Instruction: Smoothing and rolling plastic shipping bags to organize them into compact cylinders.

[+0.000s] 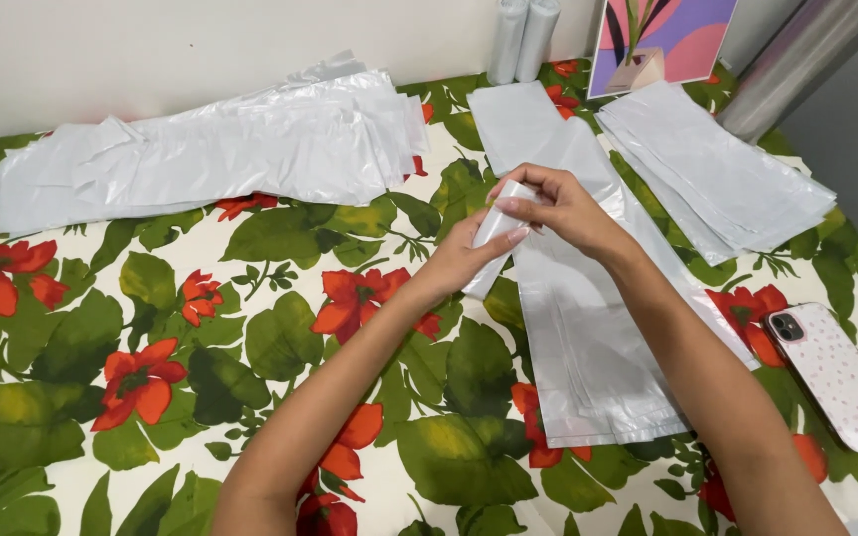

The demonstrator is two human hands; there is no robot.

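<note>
Both my hands meet above the middle of the table on one folded white plastic bag. My left hand pinches its lower part from below. My right hand grips its top end with curled fingers. Under my hands a long flat stack of white plastic bags lies lengthwise on the flowered tablecloth.
A big pile of white bags lies across the back left. Another flat stack of bags sits at the back right. Two bag rolls and a picture stand against the wall. A phone lies face down at the right edge.
</note>
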